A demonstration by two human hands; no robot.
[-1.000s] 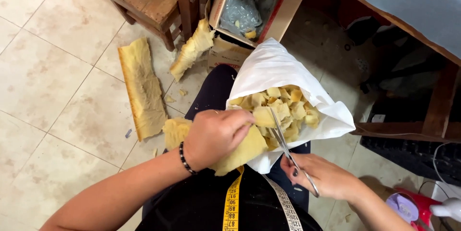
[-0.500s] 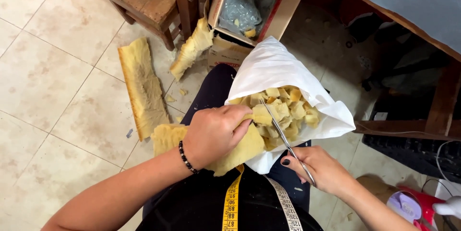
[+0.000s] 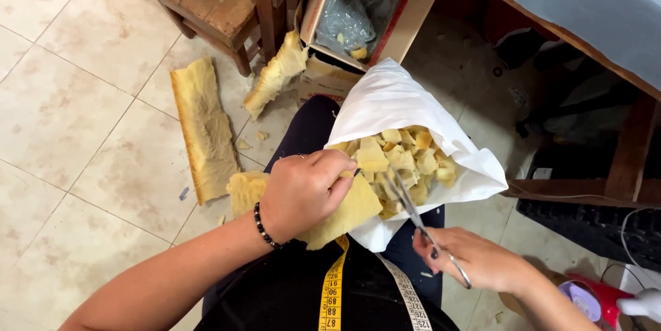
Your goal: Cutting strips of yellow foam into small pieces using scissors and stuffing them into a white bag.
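Note:
My left hand [image 3: 303, 190] grips a slab of yellow foam [image 3: 348, 210] lying across my lap. My right hand [image 3: 475, 259] holds metal scissors [image 3: 413, 210], the blades pointing up into the foam's edge. Just beyond them a white bag [image 3: 392, 104] rests on my lap with its mouth open, filled with several small cut foam pieces [image 3: 403, 159]. A yellow measuring tape [image 3: 334, 290] hangs down my front.
A long strip of foam [image 3: 203, 128] lies on the tiled floor at left, and another piece [image 3: 275, 73] leans on a cardboard box [image 3: 330, 62]. A wooden stool [image 3: 206, 1] stands behind. A table [image 3: 606, 28] sits at right, a red and white device [image 3: 606, 300] low right.
My right hand has drawn back a little towards me with the scissors. My left hand keeps its grip on the foam slab, shifted slightly.

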